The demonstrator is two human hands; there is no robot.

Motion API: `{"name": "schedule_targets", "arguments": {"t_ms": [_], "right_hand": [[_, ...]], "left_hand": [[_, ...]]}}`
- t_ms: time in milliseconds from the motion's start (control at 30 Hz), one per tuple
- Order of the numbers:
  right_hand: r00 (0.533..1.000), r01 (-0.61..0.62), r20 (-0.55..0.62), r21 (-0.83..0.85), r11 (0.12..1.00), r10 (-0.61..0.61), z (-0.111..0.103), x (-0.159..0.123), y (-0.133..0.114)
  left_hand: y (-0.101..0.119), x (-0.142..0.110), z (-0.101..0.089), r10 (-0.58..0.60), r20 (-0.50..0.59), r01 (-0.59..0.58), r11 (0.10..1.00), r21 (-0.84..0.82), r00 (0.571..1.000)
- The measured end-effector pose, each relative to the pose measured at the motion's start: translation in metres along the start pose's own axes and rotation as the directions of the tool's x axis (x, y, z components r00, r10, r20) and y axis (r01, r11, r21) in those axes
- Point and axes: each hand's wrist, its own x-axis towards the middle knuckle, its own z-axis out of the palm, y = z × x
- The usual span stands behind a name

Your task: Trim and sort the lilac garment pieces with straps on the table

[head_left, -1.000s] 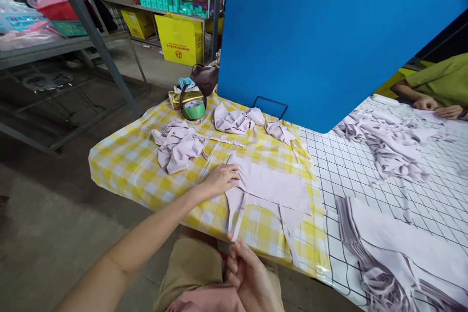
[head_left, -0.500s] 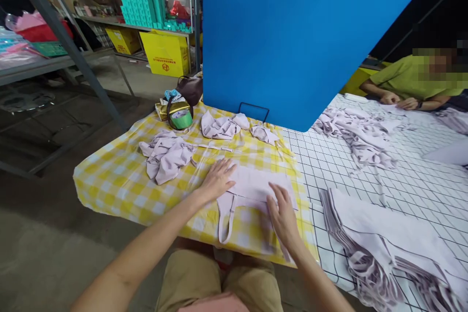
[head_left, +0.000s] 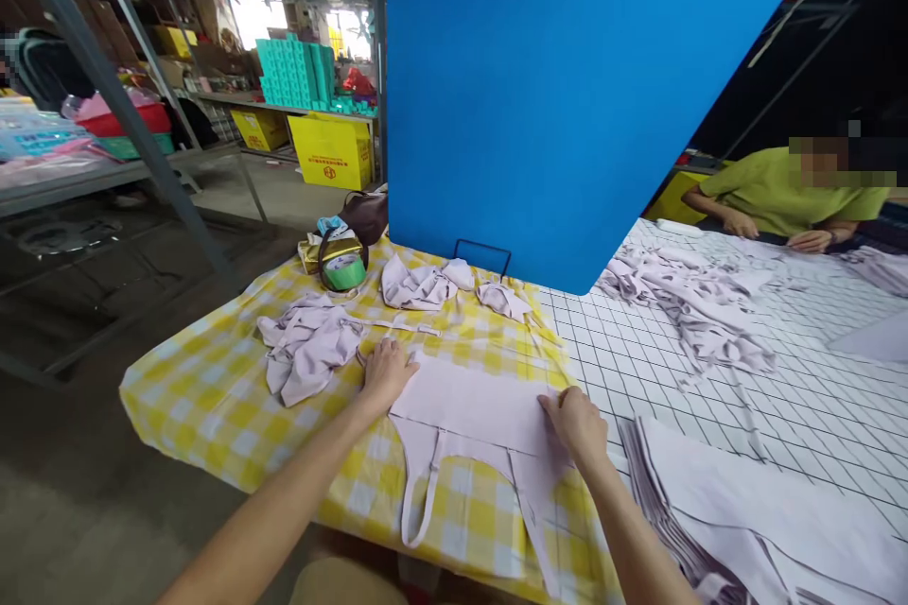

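Observation:
A pale lilac camisole (head_left: 475, 402) with thin shoulder straps lies spread on the yellow checked cloth, its straight edge away from me and its straps toward me. At its far left corner my left hand (head_left: 389, 372) is closed, the fingers bent over the fabric edge. My right hand (head_left: 578, 421) pinches the right end between thumb and fingers; the palm hides part of that side. One strap with a small slider (head_left: 434, 463) loops toward the table's near edge. Left of my left hand sits a crumpled heap of the same lilac fabric (head_left: 312, 345).
Behind the camisole stand a big blue board (head_left: 553, 113) and more lilac pieces (head_left: 422, 284). Green tape (head_left: 345, 272) lies at the back left. To the right are a folded garment stack (head_left: 752, 492) and a loose heap (head_left: 681, 293). A co-worker (head_left: 773, 198) sits beyond.
My hands have moved apart, from lying over the camisole to its left and right ends. It now lies flatter and wider. The view has tilted up.

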Motion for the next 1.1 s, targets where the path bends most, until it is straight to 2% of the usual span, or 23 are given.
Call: {"name": "schedule_targets", "arguments": {"t_ms": [100, 233, 400, 533, 600, 667, 733, 800, 867, 933, 967, 1033, 1100], "right_hand": [[0.997, -0.003, 0.073, 0.106, 0.994, -0.004, -0.001, 0.016, -0.004], [0.995, -0.017, 0.103, 0.260, 0.965, -0.011, -0.005, 0.014, -0.003], [0.973, -0.035, 0.218, 0.454, 0.890, -0.073, -0.028, 0.008, 0.002], [0.950, -0.002, 0.259, 0.569, 0.823, -0.177, -0.062, 0.014, 0.000], [0.955, 0.037, 0.206, 0.633, 0.774, -0.215, -0.085, 0.017, -0.003], [0.968, 0.123, 0.077, 0.681, 0.722, -0.237, -0.108, 0.016, -0.007], [0.964, 0.251, -0.113, 0.685, 0.684, -0.241, -0.127, 0.010, -0.009], [0.927, 0.374, -0.279, 0.639, 0.672, -0.251, -0.138, 0.000, -0.006], [0.887, 0.457, -0.353, 0.586, 0.669, -0.297, -0.135, -0.013, 0.003], [0.867, 0.497, -0.324, 0.538, 0.681, -0.378, -0.118, -0.030, 0.018], [0.862, 0.506, -0.280, 0.516, 0.691, -0.421, -0.106, -0.039, 0.028], [0.854, 0.509, -0.171, 0.478, 0.716, -0.492, -0.075, -0.059, 0.047], [0.849, 0.496, -0.055, 0.427, 0.756, -0.526, -0.047, -0.080, 0.065]], "left_hand": [[0.006, 0.018, 0.000, 0.005, 0.123, 0.005, 0.997, -0.081, 0.992], [0.000, 0.029, -0.002, 0.058, 0.221, -0.013, 0.979, -0.202, 0.974], [0.004, 0.024, -0.011, 0.192, 0.161, -0.105, 0.894, -0.435, 0.968], [0.020, 0.028, -0.034, 0.258, 0.047, -0.185, 0.795, -0.578, 0.965], [0.031, 0.033, -0.053, 0.283, -0.025, -0.234, 0.737, -0.634, 0.959], [0.043, 0.037, -0.074, 0.307, -0.153, -0.326, 0.663, -0.674, 0.939], [0.051, 0.037, -0.094, 0.330, -0.313, -0.454, 0.606, -0.653, 0.890], [0.053, 0.029, -0.108, 0.361, -0.437, -0.563, 0.611, -0.557, 0.824], [0.044, 0.012, -0.110, 0.420, -0.492, -0.629, 0.661, -0.409, 0.762], [0.025, -0.011, -0.097, 0.519, -0.462, -0.668, 0.700, -0.252, 0.719], [0.013, -0.024, -0.086, 0.582, -0.411, -0.692, 0.695, -0.196, 0.701], [-0.014, -0.051, -0.059, 0.720, -0.276, -0.767, 0.630, -0.126, 0.637], [-0.039, -0.077, -0.033, 0.784, -0.177, -0.802, 0.590, -0.087, 0.596]]}}
